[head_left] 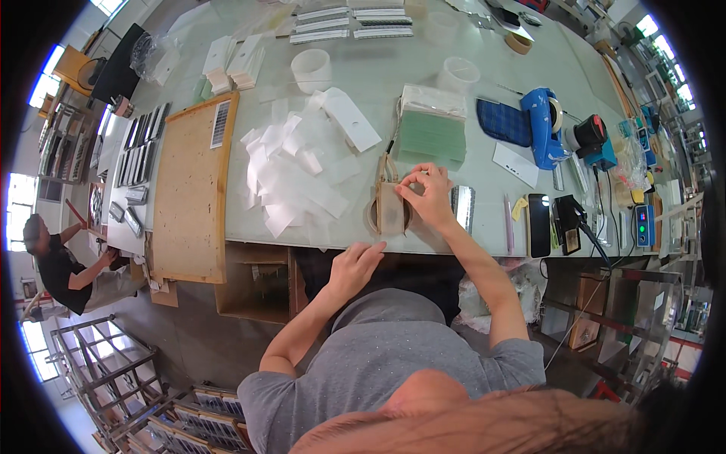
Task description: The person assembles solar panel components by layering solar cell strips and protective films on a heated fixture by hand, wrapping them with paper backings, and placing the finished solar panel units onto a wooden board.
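Hair nearest the camera, with a grey shirt just beyond. Pinches with right hand, thumb and forefinger drawn together at the upper right of a tan block on the table; cannot tell about anything gripped between. Curls left hand loosely, released, just below and left of the block. Shows white strips heaped left of the block, a green stack beyond it, and rightward of it a silver bar, a purple pen and a black phone.
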`<action>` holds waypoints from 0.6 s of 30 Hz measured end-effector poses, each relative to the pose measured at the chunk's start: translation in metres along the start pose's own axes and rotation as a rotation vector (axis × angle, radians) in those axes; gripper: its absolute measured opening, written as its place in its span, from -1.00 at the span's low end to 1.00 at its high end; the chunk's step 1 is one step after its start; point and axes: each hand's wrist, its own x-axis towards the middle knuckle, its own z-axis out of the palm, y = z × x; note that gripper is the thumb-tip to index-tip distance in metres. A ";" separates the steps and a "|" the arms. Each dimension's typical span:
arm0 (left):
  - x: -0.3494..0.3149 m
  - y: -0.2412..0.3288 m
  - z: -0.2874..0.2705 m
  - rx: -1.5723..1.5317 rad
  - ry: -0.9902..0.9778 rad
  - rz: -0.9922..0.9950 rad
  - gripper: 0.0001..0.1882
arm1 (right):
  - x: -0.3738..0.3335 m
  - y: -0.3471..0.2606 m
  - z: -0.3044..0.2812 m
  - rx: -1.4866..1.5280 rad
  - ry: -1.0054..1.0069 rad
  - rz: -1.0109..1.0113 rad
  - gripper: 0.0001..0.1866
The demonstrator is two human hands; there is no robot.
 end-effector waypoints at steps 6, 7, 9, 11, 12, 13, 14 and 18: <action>0.014 -0.004 -0.004 -0.127 -0.001 -0.019 -0.87 | 0.003 0.000 -0.002 0.009 0.003 0.022 -0.82; 0.016 -0.002 -0.006 -0.145 -0.007 -0.078 -0.89 | 0.005 0.000 -0.001 -0.007 0.016 -0.010 -0.83; 0.019 -0.002 -0.007 -0.163 -0.013 -0.132 -0.92 | 0.009 0.000 -0.001 -0.023 0.033 -0.043 -0.84; 0.019 -0.006 -0.006 -0.194 -0.028 -0.186 -0.91 | 0.012 0.000 0.001 -0.061 0.031 -0.042 -0.86; 0.019 -0.007 -0.006 -0.193 -0.027 -0.183 -0.91 | 0.013 0.001 0.002 -0.061 0.034 -0.045 -0.86; 0.018 -0.008 -0.006 -0.178 -0.032 -0.176 -0.91 | 0.014 0.002 0.004 -0.063 0.028 -0.048 -0.87; 0.018 -0.009 -0.006 -0.162 -0.036 -0.170 -0.90 | 0.014 0.003 0.004 -0.065 0.020 -0.051 -0.88; 0.017 -0.010 -0.005 -0.131 -0.028 -0.134 -0.91 | 0.015 0.004 0.005 -0.073 0.019 -0.058 -0.88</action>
